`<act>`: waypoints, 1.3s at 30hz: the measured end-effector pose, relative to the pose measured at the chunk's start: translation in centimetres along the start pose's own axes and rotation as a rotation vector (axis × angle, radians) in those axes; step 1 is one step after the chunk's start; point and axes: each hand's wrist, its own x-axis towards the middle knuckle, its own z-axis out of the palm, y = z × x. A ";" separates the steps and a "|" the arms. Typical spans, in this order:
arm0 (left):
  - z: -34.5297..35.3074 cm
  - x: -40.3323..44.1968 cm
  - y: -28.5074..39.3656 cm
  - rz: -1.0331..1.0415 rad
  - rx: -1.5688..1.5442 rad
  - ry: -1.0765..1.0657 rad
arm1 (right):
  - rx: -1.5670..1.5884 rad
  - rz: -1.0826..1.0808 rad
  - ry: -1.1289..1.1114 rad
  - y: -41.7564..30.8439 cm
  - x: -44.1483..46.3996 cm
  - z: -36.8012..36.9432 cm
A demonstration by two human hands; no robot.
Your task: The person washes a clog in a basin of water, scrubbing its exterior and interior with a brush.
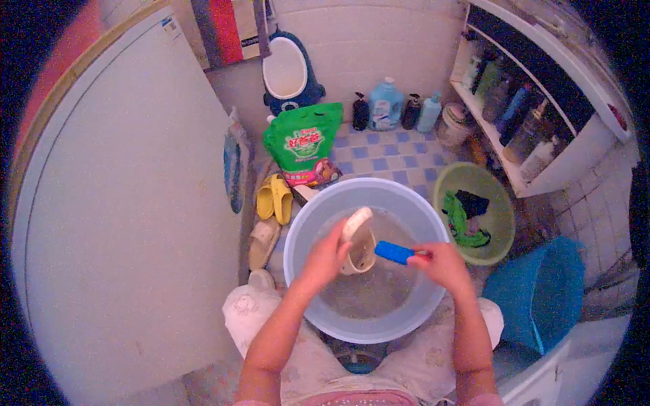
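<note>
My left hand [326,256] is closed around a beige clog [362,256], held tilted over a large pale-blue tub [430,298]. In my right hand [441,265] is a scrub brush [394,253] with a blue head, gripped by its reddish handle. The brush head points left and is close to the clog; I cannot tell whether they touch. Cloudy water [369,298] appears to fill the bottom of the tub, which stands between my knees.
Left of the tub are yellow clogs [273,197], another beige clog [264,242] and a green detergent bag [305,143]. To the right stand a green basin [504,230] with clothes, a blue bin [518,291] and a bottle shelf [494,145]. A door [128,203] fills the left.
</note>
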 end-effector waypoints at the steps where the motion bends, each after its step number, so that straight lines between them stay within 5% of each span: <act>1: -0.9 -0.3 1.1 -0.078 0.053 -0.005 | -0.008 0.049 0.041 0.4 -0.1 -0.2; 3: -1.2 -0.3 1.1 -0.155 0.107 -0.012 | -0.015 0.101 0.082 1.1 0.2 0.3; 6: -0.4 0.0 -0.5 -0.009 0.101 0.130 | -0.342 0.040 0.164 3.6 1.5 4.5; 9: -0.5 0.3 -0.3 -0.041 0.134 0.061 | -0.517 0.014 -0.035 4.4 2.5 7.8; 18: -1.4 0.3 -0.3 -0.021 0.096 0.039 | 0.132 -0.139 0.155 -2.4 0.2 -0.9; 21: -0.8 0.6 0.2 0.016 0.129 -0.010 | 0.140 -0.299 0.095 -1.5 1.9 1.2; 25: 0.3 0.9 0.4 0.087 0.186 -0.042 | 0.097 -0.178 0.180 -1.8 4.2 4.3; 27: 0.8 1.0 0.5 0.072 0.214 -0.053 | 0.262 -0.115 0.439 -2.3 5.1 5.1; 39: 0.8 1.5 -0.4 0.028 0.133 0.045 | 0.358 -0.146 0.393 -2.7 4.8 6.4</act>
